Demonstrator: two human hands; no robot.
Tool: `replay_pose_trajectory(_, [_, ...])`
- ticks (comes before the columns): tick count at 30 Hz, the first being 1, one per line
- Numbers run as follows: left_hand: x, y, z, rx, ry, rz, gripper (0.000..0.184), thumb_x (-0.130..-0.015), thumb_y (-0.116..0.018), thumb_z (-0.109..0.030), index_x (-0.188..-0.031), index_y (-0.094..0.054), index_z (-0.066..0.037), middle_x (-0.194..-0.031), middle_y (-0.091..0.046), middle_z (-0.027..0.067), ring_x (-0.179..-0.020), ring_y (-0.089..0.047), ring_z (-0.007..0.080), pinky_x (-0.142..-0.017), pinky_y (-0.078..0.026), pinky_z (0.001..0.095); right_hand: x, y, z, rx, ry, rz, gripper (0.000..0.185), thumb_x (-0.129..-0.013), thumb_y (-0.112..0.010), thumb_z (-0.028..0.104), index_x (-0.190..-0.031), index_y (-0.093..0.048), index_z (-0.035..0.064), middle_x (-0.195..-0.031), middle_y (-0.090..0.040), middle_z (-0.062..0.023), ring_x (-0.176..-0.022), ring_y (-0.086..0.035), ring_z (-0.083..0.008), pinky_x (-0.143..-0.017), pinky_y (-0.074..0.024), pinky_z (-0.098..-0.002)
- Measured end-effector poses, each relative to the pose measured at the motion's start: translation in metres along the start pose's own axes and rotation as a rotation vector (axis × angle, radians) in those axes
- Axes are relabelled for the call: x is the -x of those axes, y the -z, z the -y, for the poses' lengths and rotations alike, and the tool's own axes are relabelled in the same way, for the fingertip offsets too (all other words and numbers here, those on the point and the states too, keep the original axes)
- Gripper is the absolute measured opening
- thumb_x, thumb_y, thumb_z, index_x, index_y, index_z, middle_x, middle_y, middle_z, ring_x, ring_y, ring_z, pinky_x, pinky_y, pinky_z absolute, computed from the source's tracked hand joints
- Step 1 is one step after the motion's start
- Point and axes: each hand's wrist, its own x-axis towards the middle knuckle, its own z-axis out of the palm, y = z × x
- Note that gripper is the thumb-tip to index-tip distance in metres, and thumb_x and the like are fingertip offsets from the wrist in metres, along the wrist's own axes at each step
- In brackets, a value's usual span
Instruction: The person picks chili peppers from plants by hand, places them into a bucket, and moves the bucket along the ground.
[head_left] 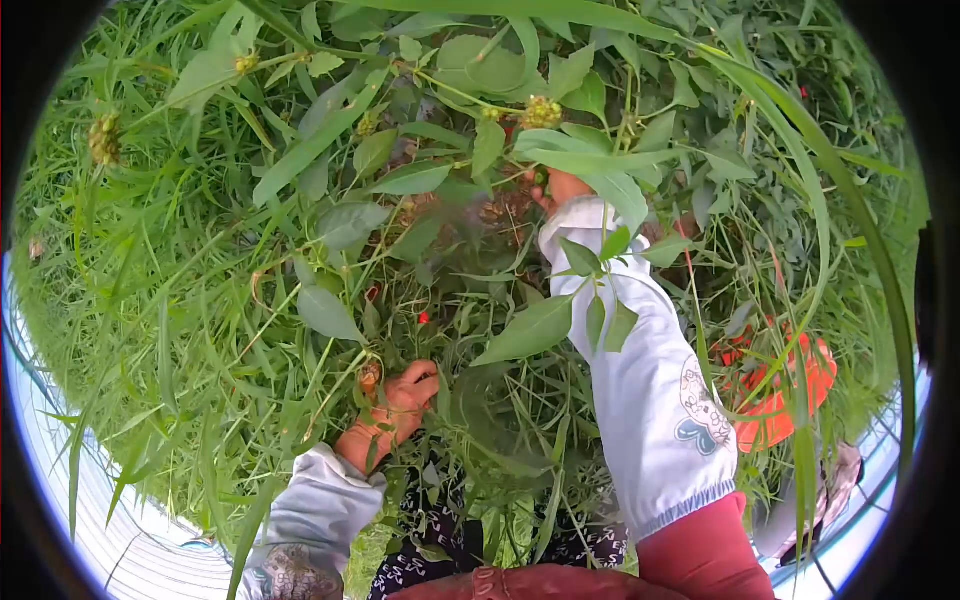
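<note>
My left hand [408, 396] is low in the plants, left of centre, with its fingers curled closed among thin stems. What they grip, if anything, is hidden. A small red fruit [424, 318] shows just above it, perhaps a chili pepper. My right hand [562, 188] reaches far into the foliage, partly covered by broad green leaves [615, 190]. Its visible fingers are bent around something greenish that I cannot make out. Both forearms wear pale sleeve covers [650, 400].
An orange container or bag [790, 395] with red bits in it sits in the grass at right. Long grass blades [820, 150] arch across the upper right. Dense grass [150, 270] fills the left. My patterned trousers [430, 530] show at the bottom.
</note>
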Motion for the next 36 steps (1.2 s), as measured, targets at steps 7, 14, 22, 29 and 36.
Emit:
replay_pose_trajectory(7, [-0.002, 0.006, -0.011, 0.042, -0.007, 0.047, 0.036, -0.070, -0.050, 0.012, -0.102, -0.056, -0.003, -0.108, -0.048, 0.0111, -0.080, -0.055, 0.0243, -0.064, -0.044, 0.0303, -0.068, -0.046, 0.014, -0.245, -0.005, 0.135, 0.034, -0.085, -0.050, 0.036, -0.108, -0.054, 0.0112, -0.092, -0.060, -0.0045, -0.067, -0.054, -0.0149, -0.054, -0.0444, -0.0285])
replay_pose_trajectory(14, [-0.006, 0.005, -0.015, -0.051, -0.050, 0.030, 0.039, -0.069, -0.051, 0.009, -0.105, -0.053, -0.006, -0.111, -0.045, 0.0144, -0.083, -0.057, 0.0306, -0.067, -0.047, 0.0346, -0.047, 0.019, -0.024, -0.595, -0.091, 0.185, 0.041, -0.086, -0.048, 0.043, -0.109, -0.052, 0.0096, -0.096, -0.059, -0.0055, -0.070, -0.054, -0.0174, -0.059, -0.0469, -0.0312])
replay_pose_trajectory(22, [-0.029, -0.009, 0.002, -1.068, 0.010, 0.187, 0.034, -0.079, -0.047, -0.016, -0.113, -0.051, -0.008, -0.123, -0.044, 0.0135, -0.104, -0.051, 0.0287, -0.084, -0.044, 0.0345, 0.009, 0.051, -0.035, -0.694, -0.061, 0.134, 0.036, -0.085, -0.051, 0.039, -0.107, -0.053, 0.0112, -0.094, -0.060, -0.0038, -0.069, -0.054, -0.0163, -0.058, -0.0465, -0.0307])
replay_pose_trajectory(29, [-0.120, 0.044, -0.085, -1.060, 0.288, 0.425, 0.041, -0.076, -0.054, -0.021, -0.115, -0.050, -0.009, -0.111, -0.053, 0.0104, -0.103, -0.050, 0.0248, -0.077, -0.044, 0.0334, 0.021, 0.054, -0.038, -0.736, -0.046, 0.167, 0.032, -0.084, -0.054, 0.036, -0.105, -0.054, 0.0126, -0.093, -0.060, -0.0023, -0.069, -0.055, -0.0153, -0.057, -0.0461, -0.0303])
replay_pose_trajectory(36, [-0.166, 0.088, -0.108, -0.872, -0.220, -0.264, 0.027, -0.072, -0.053, -0.006, -0.099, -0.055, -0.002, -0.084, -0.057, 0.0186, -0.080, -0.058, 0.0324, -0.064, -0.047, 0.0411, 0.017, 0.059, -0.038, -0.806, -0.008, 0.234, 0.028, -0.082, -0.057, 0.032, -0.104, -0.055, 0.0140, -0.091, -0.060, -0.0008, -0.068, -0.055, -0.0143, -0.056, -0.0458, -0.0298])
